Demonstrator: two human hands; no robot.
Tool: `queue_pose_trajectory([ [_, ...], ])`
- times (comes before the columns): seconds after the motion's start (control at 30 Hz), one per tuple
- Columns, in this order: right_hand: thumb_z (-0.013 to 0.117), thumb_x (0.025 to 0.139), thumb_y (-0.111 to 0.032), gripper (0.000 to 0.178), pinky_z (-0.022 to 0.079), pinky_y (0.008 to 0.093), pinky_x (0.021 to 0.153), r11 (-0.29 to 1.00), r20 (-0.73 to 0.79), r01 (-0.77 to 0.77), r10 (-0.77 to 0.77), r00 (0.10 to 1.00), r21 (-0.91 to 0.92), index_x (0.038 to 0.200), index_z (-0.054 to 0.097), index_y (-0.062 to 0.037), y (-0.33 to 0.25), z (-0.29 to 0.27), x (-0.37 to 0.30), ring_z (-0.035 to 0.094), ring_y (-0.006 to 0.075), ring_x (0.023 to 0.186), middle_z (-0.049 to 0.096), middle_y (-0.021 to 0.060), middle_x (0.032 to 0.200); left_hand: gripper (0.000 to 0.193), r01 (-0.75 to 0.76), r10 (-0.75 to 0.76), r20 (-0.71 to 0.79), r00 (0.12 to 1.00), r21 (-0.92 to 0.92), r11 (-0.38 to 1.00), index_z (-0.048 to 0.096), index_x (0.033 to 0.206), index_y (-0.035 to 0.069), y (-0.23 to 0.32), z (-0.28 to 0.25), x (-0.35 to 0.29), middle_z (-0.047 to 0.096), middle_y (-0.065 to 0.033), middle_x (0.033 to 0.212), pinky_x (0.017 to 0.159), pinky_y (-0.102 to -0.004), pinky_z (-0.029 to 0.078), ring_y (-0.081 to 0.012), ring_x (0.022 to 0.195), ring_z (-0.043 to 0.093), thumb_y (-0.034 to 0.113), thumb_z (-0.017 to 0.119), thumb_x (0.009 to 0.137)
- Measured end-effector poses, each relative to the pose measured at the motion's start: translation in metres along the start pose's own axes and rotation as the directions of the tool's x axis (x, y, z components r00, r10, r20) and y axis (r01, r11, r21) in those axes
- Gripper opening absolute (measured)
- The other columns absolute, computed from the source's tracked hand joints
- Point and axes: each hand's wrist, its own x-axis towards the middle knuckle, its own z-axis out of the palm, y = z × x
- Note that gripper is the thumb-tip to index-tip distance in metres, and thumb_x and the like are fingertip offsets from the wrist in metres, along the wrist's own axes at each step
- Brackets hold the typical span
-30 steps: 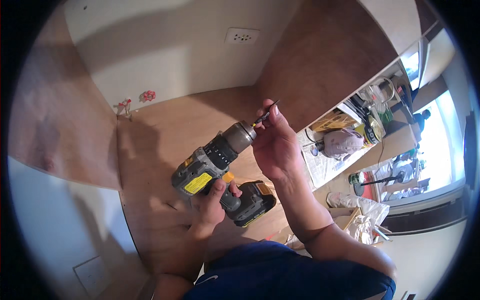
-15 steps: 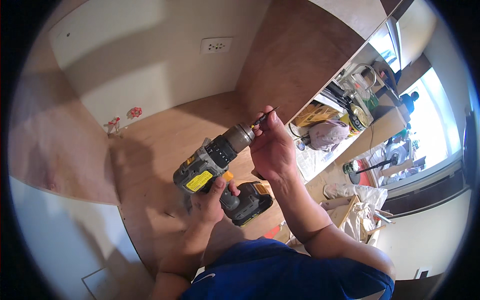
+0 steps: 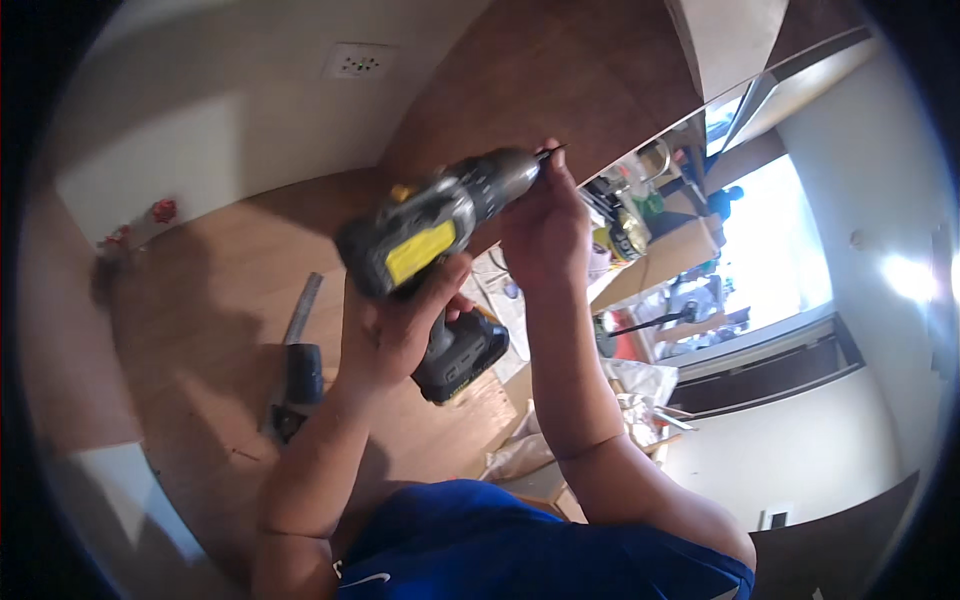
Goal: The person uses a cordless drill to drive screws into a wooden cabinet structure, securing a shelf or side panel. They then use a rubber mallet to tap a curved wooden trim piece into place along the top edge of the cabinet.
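A grey and black cordless drill (image 3: 425,250) with a yellow label is raised in front of me, slightly blurred. My left hand (image 3: 400,335) is wrapped round its handle, above the black battery pack (image 3: 462,360). From the chuck, a thin dark bit (image 3: 557,149) points up and to the right. The fingers of my right hand (image 3: 548,225) are closed on that bit near the chuck, partly hidden behind the drill's front end.
On the wooden surface at left lie a dark block-like object (image 3: 303,372) and a narrow metal strip (image 3: 306,305). Red valve handles (image 3: 164,210) and a white outlet (image 3: 361,61) are on the back wall. Cans and boxes (image 3: 640,245) crowd the right, near a bright window (image 3: 770,240).
The drill and both hands have risen, and the drill's front end points farther right. My view has shifted, so the dark block and metal strip at left now show.
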Motion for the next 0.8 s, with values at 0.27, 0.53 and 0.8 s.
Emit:
queue_pose_trajectory([
  [0.27, 0.051, 0.109, -0.027, 0.025, 0.051, 0.0386, 0.096, 0.915, 0.155, 0.266, -0.228, 0.961, -0.303, 0.120, 0.063, -0.0083, -0.093, -0.013, 0.063, 0.067, 0.0199, 0.105, 0.070, 0.0062, 0.109, 0.040, -0.149, 0.170, 0.210, 0.963, -0.112, 0.983, 0.062, 0.124, 0.002, 0.018, 0.046, 0.099, 0.073, -0.0081, 0.099, 0.059, -0.0281, 0.054, -0.0130, 0.065, 0.067, 0.025, 0.076, 0.095],
  [0.53, 0.045, 0.111, -0.029, 0.031, 0.053, 0.0407, 0.095, 0.577, 0.376, 0.537, -0.384, 0.843, -0.616, 0.124, 0.058, -0.0049, -0.123, -0.014, 0.090, 0.066, 0.0228, 0.108, 0.068, 0.0096, 0.114, 0.043, -0.243, 0.269, 0.201, 0.942, -0.142, 0.959, 0.064, 0.120, 0.003, 0.001, 0.080, 0.140, 0.070, -0.0070, 0.094, 0.054, -0.0278, 0.054, -0.0138, 0.061, 0.066, 0.026, 0.083, 0.089],
  [0.8, 0.036, 0.112, -0.036, 0.043, 0.046, 0.0508, 0.107, 0.965, 0.452, 0.132, -0.016, 0.892, -0.226, 0.135, 0.057, -0.0051, -0.138, -0.018, 0.099, 0.063, 0.0282, 0.118, 0.068, 0.0119, 0.125, 0.029, -0.243, 0.285, 0.173, 0.943, -0.230, 0.942, 0.067, 0.107, 0.002, -0.015, 0.079, 0.136, 0.071, -0.0078, 0.091, 0.054, -0.0284, 0.056, -0.0144, 0.063, 0.067, 0.022, 0.081, 0.091],
])
